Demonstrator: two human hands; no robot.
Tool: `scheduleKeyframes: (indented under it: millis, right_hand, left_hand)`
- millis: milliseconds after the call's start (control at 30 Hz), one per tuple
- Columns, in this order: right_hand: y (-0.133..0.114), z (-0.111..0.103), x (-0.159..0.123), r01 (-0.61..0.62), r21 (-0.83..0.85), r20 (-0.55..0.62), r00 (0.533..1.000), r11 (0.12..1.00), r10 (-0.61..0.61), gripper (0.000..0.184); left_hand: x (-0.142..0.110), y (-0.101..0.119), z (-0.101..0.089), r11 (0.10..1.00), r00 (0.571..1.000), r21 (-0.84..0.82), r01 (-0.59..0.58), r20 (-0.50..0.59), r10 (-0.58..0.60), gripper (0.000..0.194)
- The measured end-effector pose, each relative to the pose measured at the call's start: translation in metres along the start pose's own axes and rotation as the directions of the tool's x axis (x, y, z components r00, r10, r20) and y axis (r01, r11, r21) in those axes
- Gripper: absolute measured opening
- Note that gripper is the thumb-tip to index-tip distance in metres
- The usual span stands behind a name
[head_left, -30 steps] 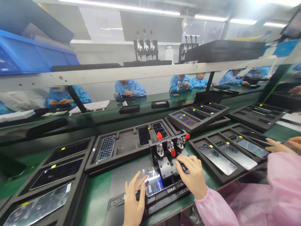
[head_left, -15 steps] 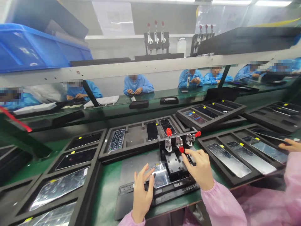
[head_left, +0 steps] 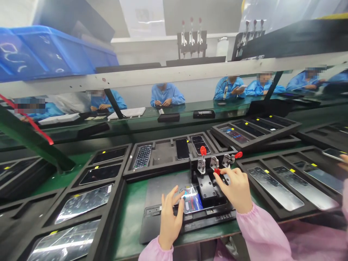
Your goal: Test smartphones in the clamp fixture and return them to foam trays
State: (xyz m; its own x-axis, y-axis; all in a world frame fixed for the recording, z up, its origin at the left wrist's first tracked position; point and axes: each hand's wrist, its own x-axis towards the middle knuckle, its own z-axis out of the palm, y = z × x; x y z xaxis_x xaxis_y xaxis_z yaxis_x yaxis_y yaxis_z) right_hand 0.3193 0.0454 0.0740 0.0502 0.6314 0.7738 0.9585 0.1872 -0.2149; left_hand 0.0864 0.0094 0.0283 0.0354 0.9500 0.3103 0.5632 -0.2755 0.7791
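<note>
In the head view a smartphone (head_left: 192, 200) lies in a black clamp fixture (head_left: 206, 185), its screen lit and its right part under the pressing block. My left hand (head_left: 171, 215) is at the phone's left end, fingers apart, the index fingertip on or just over the screen edge; I cannot tell how firmly it touches. My right hand (head_left: 236, 188) pinches the red-tipped lever (head_left: 216, 172) of the middle toggle clamp between thumb and fingers. A second red lever (head_left: 203, 150) stands upright to its left, and a third red lever (head_left: 238, 155) points right.
Foam trays with phones stand around the fixture: a left tray (head_left: 114, 203), a back tray (head_left: 130, 173) and a right tray (head_left: 251, 194). Another person's hand (head_left: 344, 159) holds a phone at the right edge. Across the bench, several people in blue work below a shelf (head_left: 152, 70).
The phone's screen was grey and reflective and now shows a lit, coloured display. Both hands keep about the same places on the fixture. The view has shifted slightly left.
</note>
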Motion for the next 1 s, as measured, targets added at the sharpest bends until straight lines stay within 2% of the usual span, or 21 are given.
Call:
scheduleKeyframes:
  millis: [167,267,367,467,533,600,700,767,900,1000]
  right_hand:
    - [-0.001,0.006,0.004,0.017,-0.030,0.051,0.999,0.999,-0.015,0.019]
    - [-0.004,0.005,0.007,0.025,-0.010,0.035,0.999,1.000,-0.024,0.021]
    - [-0.011,-0.008,0.012,-0.037,0.101,-0.149,0.987,0.994,0.052,0.020]
    - [-0.016,-0.031,0.017,-0.024,0.283,-0.351,0.928,0.959,0.127,0.013]
    - [-0.014,-0.045,0.021,0.042,0.350,-0.431,0.894,0.936,0.121,0.010]
    - [-0.009,-0.053,0.025,0.034,0.362,-0.470,0.869,0.931,0.152,0.007]
    - [-0.001,-0.054,0.034,-0.081,0.339,-0.435,0.870,0.937,0.232,0.006]
    - [0.004,-0.049,0.043,-0.120,0.308,-0.382,0.893,0.944,0.239,0.011]
    - [0.013,-0.035,0.059,-0.104,0.288,-0.244,0.953,0.952,0.178,0.025]
    - [0.020,-0.030,0.065,-0.073,0.295,-0.143,0.982,0.953,0.119,0.024]
  left_hand:
    - [0.001,0.004,-0.001,0.998,0.999,-0.053,0.041,0.029,-0.040,0.036]
    - [0.002,0.005,-0.001,0.991,0.996,-0.108,0.081,0.043,-0.077,0.036]
    - [0.003,0.005,0.004,0.973,0.991,-0.192,0.127,0.055,-0.118,0.037]
    - [0.003,0.004,0.012,0.945,0.988,-0.291,0.151,0.070,-0.137,0.038]
    - [0.003,0.004,0.016,0.929,0.987,-0.336,0.158,0.063,-0.145,0.039]
    - [0.003,0.004,0.018,0.919,0.986,-0.358,0.166,0.045,-0.160,0.039]
    - [0.004,0.009,0.022,0.908,0.982,-0.373,0.189,0.052,-0.183,0.040]
    - [0.005,0.015,0.027,0.897,0.979,-0.391,0.204,0.080,-0.187,0.041]
    - [0.008,0.027,0.039,0.867,0.975,-0.446,0.221,0.110,-0.192,0.042]
    - [0.009,0.029,0.042,0.852,0.973,-0.472,0.228,0.078,-0.217,0.040]
